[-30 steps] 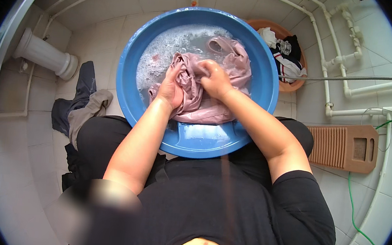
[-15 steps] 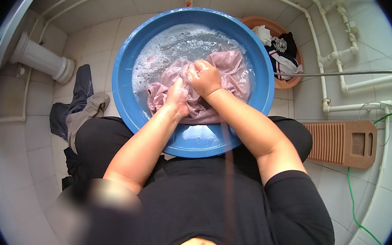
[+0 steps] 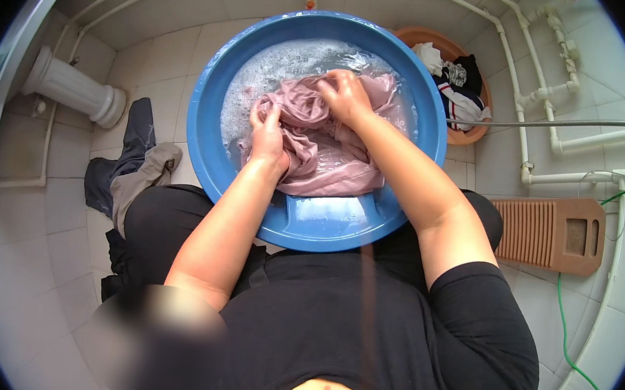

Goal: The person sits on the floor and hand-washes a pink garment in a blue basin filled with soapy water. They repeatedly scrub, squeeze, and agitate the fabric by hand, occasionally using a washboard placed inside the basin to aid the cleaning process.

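Observation:
A wet pink garment [image 3: 337, 169] lies bunched in soapy water [image 3: 284, 61] inside a large blue basin [image 3: 199, 135]. My left hand [image 3: 267, 136] grips a fold of it at its left side, fingers curled around the cloth. My right hand [image 3: 347, 98] holds another fold farther back, with the fingertips bent into the fabric. Between the two hands a twisted roll of the cloth is raised above the water. The near part of the garment spreads toward the ridged blue slope [image 3: 326, 210] at the basin's front.
At the back right an orange-brown tub [image 3: 476, 135] holds black and white clothes [image 3: 458, 100]. A brown washboard [image 3: 549, 233] lies to the right, beside a green cord [image 3: 562, 317]. Dark and beige clothes [image 3: 151, 168] lie at the left, near a white pedestal [image 3: 74, 88]. White pipes [image 3: 519, 121] line the walls.
My hands were close together, clenched on the pink garment at its middle. Now they are farther apart, with the left shifted left and the right moved back, the cloth gathered between them.

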{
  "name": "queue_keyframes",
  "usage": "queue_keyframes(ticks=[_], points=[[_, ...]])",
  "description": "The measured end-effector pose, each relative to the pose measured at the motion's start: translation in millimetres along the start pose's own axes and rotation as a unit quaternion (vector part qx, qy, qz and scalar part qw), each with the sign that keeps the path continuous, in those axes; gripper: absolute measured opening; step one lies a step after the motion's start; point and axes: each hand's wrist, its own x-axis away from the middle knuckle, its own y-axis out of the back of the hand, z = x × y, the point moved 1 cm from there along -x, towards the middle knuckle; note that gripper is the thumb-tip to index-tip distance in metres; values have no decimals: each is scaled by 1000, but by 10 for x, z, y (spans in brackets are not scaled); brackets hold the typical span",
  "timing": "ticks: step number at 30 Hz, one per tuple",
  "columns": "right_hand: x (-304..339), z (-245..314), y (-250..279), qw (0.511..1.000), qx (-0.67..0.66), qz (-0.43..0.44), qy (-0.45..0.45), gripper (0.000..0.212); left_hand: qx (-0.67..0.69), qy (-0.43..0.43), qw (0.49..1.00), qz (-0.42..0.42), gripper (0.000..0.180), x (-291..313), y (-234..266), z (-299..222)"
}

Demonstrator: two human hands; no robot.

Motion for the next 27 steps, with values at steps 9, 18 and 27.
queue_keyframes(ticks=[9,18,27], points=[[13,-298,79,932,164,112,-302,52,-340,3,940,40,48,-324,368,198],[444,859,147,965,-154,88,192,18,112,189,959,178,49,-138,143,69],[659,859,9,969,-35,-58,239,16,5,207,971,121,40,-41,197,259]])
